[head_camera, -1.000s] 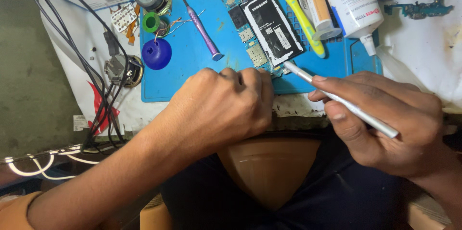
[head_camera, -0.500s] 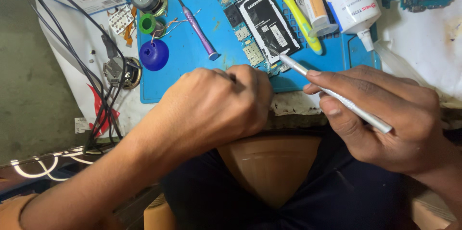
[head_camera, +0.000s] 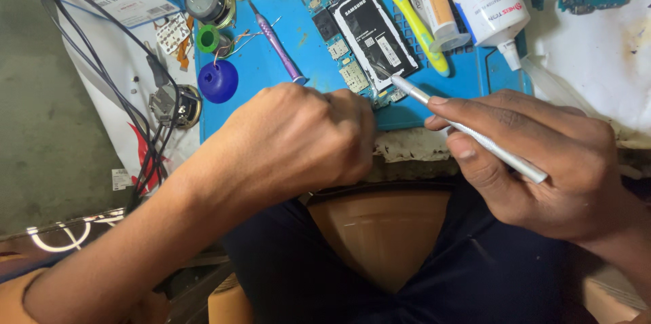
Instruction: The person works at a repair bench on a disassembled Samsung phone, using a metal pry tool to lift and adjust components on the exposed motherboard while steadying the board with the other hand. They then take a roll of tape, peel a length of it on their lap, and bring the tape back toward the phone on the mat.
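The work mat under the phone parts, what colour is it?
The mat is blue, seen in the head view.

A slim silver tool (head_camera: 468, 130) is held slanted, its tip set against the opened phone (head_camera: 363, 42). The phone's black battery and green boards are exposed just beyond the grip.

On the blue mat (head_camera: 271, 86) lie a purple screwdriver (head_camera: 277, 43), a yellow toothbrush (head_camera: 405, 10) and a white glue bottle (head_camera: 485, 0), with a blue cap (head_camera: 218, 81) and black cables (head_camera: 146, 127) just beside.
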